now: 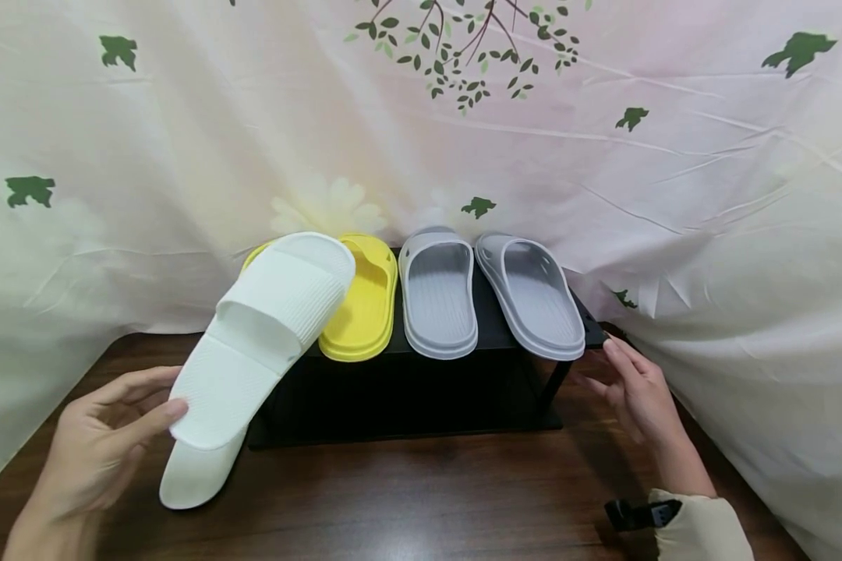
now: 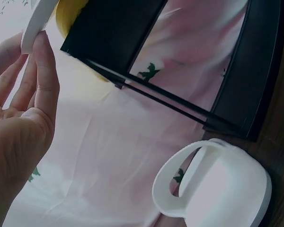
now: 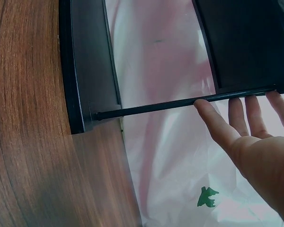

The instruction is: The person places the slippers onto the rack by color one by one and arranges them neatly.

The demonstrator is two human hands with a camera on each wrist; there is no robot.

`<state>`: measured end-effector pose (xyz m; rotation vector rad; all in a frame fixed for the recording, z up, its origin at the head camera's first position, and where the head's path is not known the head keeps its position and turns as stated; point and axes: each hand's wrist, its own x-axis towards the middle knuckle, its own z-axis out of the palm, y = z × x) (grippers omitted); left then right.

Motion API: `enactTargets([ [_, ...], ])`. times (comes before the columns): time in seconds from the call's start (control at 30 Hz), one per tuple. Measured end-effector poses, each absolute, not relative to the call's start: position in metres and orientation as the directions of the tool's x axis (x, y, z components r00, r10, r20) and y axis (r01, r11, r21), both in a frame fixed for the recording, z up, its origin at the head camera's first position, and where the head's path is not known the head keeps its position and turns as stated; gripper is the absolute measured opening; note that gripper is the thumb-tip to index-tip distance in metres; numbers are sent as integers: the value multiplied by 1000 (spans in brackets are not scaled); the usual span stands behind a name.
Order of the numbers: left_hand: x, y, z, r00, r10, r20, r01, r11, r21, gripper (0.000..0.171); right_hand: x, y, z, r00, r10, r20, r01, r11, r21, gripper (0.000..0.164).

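Note:
My left hand (image 1: 98,444) pinches the heel end of a white slipper (image 1: 217,389) between thumb and fingers. The slipper is held up at a slant, its toe overlapping the yellow slippers (image 1: 358,319) in the head view. Below it, a second white slipper (image 1: 198,477) is on the floor beside the black shoe rack (image 1: 494,327); its strap shows in the left wrist view. At the rack's right end, my right hand (image 1: 642,397) has its fingers extended. In the right wrist view their fingertips (image 3: 201,102) touch a rack post and the top shelf's edge.
Two grey slippers (image 1: 438,304) stand side by side on the top shelf, right of the yellow pair. The rack has a lower shelf (image 1: 407,425) near the dark wooden floor (image 1: 407,499). A leaf-printed cloth (image 1: 252,140) hangs behind and along both sides.

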<state>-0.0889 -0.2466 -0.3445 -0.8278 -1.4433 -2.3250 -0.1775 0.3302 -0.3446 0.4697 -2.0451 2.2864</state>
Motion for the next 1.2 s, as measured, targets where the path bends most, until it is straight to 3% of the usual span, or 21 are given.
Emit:
enactTargets([
  [0.23, -89, -243, -345, -793, 127, 595, 506, -407, 761, 45, -177, 329, -344, -958, -167, 235, -216, -126, -968, 38],
  [0.5, -90, -238, -345, -814, 134, 565, 498, -340, 798, 45, -178, 330, -346, -908, -248, 337, -277, -248, -928, 34],
  [0.97, -92, -238, -352, -836, 151, 528, 433, -412, 802, 53, -178, 331, -347, -905, -260, 337, -278, -239, -930, 34],
  [1.13, -94, -237, -353, -788, 209, 578, 442, -461, 769, 49, -178, 330, -347, -907, -251, 338, -278, -247, -928, 33],
  [1.2, -94, -235, -353, -784, 230, 576, 457, -415, 787, 48, -178, 330, -347, -906, -252, 341, -279, -249, -927, 33],
])
